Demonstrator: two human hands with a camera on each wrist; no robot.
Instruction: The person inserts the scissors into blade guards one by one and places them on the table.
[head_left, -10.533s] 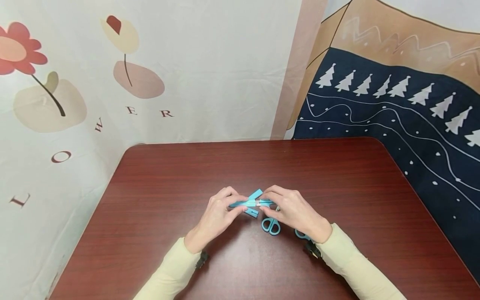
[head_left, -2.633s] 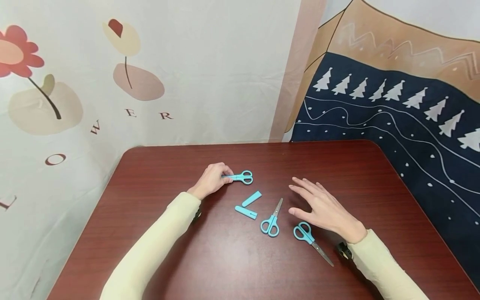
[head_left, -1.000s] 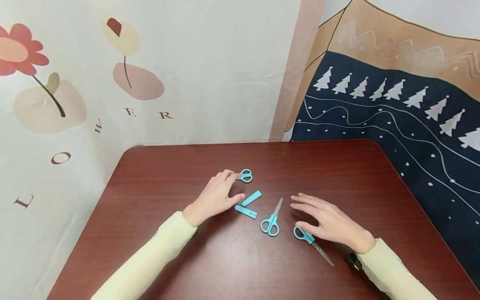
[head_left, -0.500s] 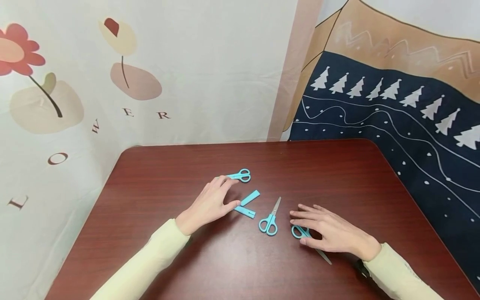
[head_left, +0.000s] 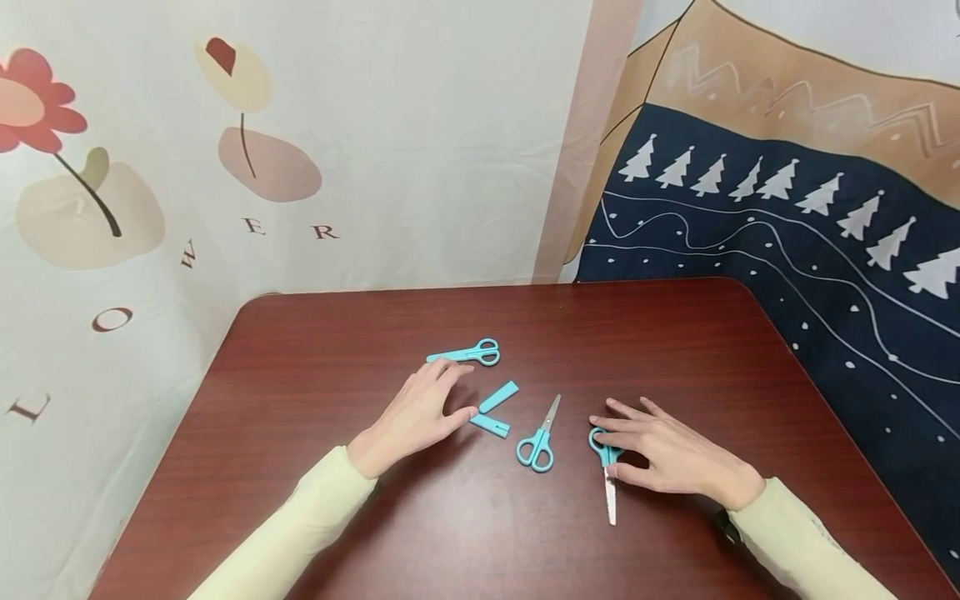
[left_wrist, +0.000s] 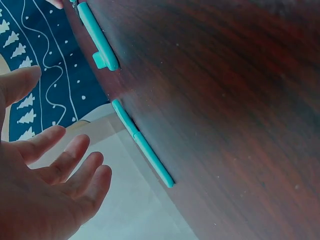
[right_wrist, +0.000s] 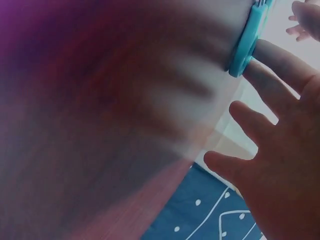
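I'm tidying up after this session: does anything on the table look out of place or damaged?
No damage shows. Two blade covers lie loose, while the middle scissors and right scissors are uncovered, unlike the far scissors. The right scissors, at the right hand, also point roughly opposite to the middle pair.

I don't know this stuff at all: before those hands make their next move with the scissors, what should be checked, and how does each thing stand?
1. Far scissors covered: ok, a fitted cover hides the blades.
2. Middle scissors covered: not ok, the blades are bare.
3. Right scissors covered: not ok, the metal shows.
4. Loose covers nearby: ok, the farther cover and nearer cover lie on the table near the left hand.
5. Left hand free: ok, it holds nothing.
6. Right hand firmly gripping the right scissors: cannot tell, its outstretched fingers lie over the handles.
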